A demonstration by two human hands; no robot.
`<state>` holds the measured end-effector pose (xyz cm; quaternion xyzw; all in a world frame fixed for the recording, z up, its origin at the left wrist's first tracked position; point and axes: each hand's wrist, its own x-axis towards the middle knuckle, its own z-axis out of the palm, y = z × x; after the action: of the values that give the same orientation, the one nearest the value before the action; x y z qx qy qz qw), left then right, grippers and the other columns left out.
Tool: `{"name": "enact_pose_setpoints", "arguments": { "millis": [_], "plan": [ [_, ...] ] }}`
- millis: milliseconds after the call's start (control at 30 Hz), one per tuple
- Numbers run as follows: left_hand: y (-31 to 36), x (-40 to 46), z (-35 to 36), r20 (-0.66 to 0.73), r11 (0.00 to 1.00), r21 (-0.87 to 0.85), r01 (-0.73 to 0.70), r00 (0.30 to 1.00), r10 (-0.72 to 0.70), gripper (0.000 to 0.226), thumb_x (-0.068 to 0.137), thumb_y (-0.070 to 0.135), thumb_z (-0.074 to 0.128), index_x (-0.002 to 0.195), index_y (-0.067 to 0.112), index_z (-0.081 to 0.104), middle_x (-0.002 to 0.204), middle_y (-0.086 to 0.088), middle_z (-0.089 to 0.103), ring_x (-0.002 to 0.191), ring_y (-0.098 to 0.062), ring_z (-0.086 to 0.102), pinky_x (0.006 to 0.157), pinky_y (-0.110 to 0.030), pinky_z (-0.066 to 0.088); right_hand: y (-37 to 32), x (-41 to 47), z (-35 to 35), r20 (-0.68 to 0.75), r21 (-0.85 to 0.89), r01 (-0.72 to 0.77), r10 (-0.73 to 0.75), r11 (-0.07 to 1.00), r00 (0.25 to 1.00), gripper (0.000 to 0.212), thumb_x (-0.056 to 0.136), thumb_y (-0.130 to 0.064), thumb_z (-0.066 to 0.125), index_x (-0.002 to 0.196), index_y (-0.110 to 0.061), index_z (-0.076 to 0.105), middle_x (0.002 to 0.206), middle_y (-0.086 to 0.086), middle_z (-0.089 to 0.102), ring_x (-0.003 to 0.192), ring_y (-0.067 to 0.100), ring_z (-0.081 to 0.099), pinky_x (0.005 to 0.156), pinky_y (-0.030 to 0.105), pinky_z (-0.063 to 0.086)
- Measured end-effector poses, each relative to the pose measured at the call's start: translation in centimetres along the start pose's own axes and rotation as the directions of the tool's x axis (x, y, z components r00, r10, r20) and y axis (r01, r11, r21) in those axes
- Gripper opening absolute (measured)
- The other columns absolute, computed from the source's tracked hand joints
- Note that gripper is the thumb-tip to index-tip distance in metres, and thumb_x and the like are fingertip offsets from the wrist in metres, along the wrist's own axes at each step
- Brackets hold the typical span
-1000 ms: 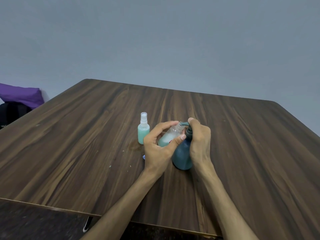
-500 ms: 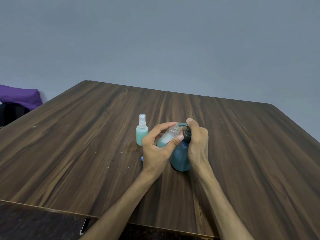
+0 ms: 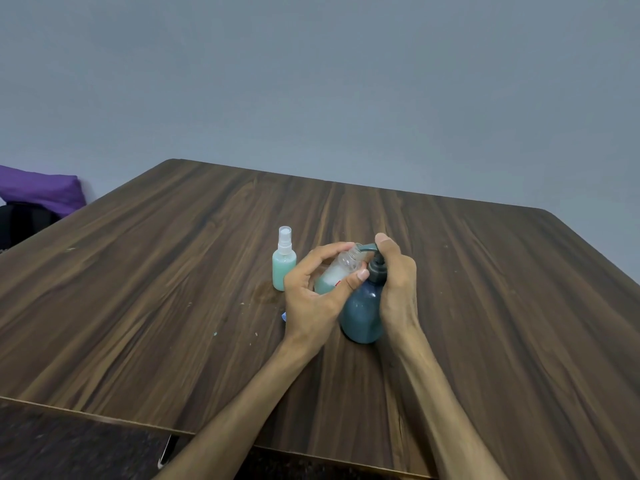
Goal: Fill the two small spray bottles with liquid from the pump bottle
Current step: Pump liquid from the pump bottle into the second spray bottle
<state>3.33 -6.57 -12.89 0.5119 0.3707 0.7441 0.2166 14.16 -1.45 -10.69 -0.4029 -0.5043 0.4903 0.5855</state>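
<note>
Pump bottle [image 3: 362, 313]: upright on worktop [image 3: 485, 306], spout pointed left.
Open spray bottle [image 3: 337, 273]: just left of pump, long axis tilted, neck up-right under spout; base hidden by palm.
Left hand [image 3: 313, 299]: fingers wrapped round that bottle.
Right hand [image 3: 398, 282]: gripped pump, fingertip atop head.
Capped spray bottle [image 3: 284, 259]: upright, further left of pump, apart.
Liquid flow: couldn't tell.

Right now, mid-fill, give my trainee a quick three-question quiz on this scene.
1. True or false: the capped spray bottle lies on its side.
2. Which hand holds the open spray bottle: A left hand, B right hand?
3. What sits at the open bottle's mouth?

Key: 1 false, it stands upright on the table. 2 A. 3 the spout of the pump bottle.
</note>
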Motion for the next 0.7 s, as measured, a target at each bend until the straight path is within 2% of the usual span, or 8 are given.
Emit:
{"name": "enact_pose_setpoints", "arguments": {
  "millis": [100,300,400,533,633,700],
  "plan": [
    [-0.1,0.0,0.0,0.009,1.000,0.015,0.002,1.000,-0.002,0.035,0.080,-0.001,0.086,0.113,0.001,0.075,0.110,-0.005,0.078,0.107,-0.022,0.074,0.093,-0.030,0.059,0.3,0.0,-0.1,0.003,0.001,0.025,-0.025,1.000,1.000,0.034,0.068,-0.060,0.060,0.048,-0.035,0.071,0.054,-0.009,0.064,0.071,0.029,0.056,0.078,0.047,0.046],
    [0.0,-0.1,0.1,-0.007,1.000,-0.007,0.010,1.000,-0.010,0.035,0.080,-0.001,0.086,0.113,0.000,0.075,0.110,-0.003,0.079,0.107,-0.018,0.074,0.092,-0.026,0.058,0.8,0.8,-0.4,0.024,0.012,0.006,-0.006,1.000,1.000,0.036,0.073,-0.061,0.063,0.051,-0.033,0.073,0.062,-0.002,0.067,0.081,0.034,0.057,0.080,0.050,0.047],
    [-0.1,-0.1,0.0,0.005,1.000,0.004,0.019,1.000,-0.019,0.036,0.080,-0.001,0.087,0.114,0.002,0.075,0.111,-0.004,0.079,0.108,-0.022,0.074,0.095,-0.032,0.060,1.2,1.1,-0.5,0.021,-0.003,0.033,-0.033,0.999,0.999,0.034,0.074,-0.057,0.061,0.051,-0.034,0.072,0.060,-0.004,0.066,0.078,0.032,0.058,0.077,0.049,0.047],
    [0.0,-0.1,0.1,-0.004,1.000,-0.020,0.023,1.000,-0.023,0.035,0.080,0.003,0.086,0.114,0.005,0.075,0.112,0.000,0.079,0.109,-0.019,0.074,0.094,-0.028,0.059,1.4,1.8,-0.7,0.015,-0.007,-0.049,0.049,0.999,0.999,0.039,0.074,-0.063,0.065,0.052,-0.031,0.073,0.064,0.000,0.067,0.081,0.034,0.058,0.081,0.051,0.048],
    [0.0,-0.2,0.1,0.002,0.999,-0.019,0.026,1.000,-0.026,0.035,0.080,0.005,0.086,0.114,0.006,0.076,0.111,0.001,0.079,0.109,-0.020,0.074,0.093,-0.028,0.059,1.9,2.1,-0.9,0.023,-0.040,0.017,-0.016,0.999,1.000,0.036,0.079,-0.057,0.062,0.054,-0.033,0.073,0.063,-0.001,0.067,0.077,0.032,0.059,0.077,0.050,0.049],
    [0.0,-0.2,0.0,0.000,0.999,-0.017,0.027,1.000,-0.027,0.035,0.080,0.003,0.086,0.114,0.006,0.076,0.111,0.000,0.079,0.108,-0.019,0.074,0.092,-0.028,0.059,2.2,2.3,-1.1,0.024,-0.040,0.004,-0.003,0.999,1.000,0.036,0.080,-0.057,0.063,0.056,-0.032,0.074,0.066,0.003,0.069,0.077,0.034,0.060,0.079,0.054,0.052]
  ]
}}
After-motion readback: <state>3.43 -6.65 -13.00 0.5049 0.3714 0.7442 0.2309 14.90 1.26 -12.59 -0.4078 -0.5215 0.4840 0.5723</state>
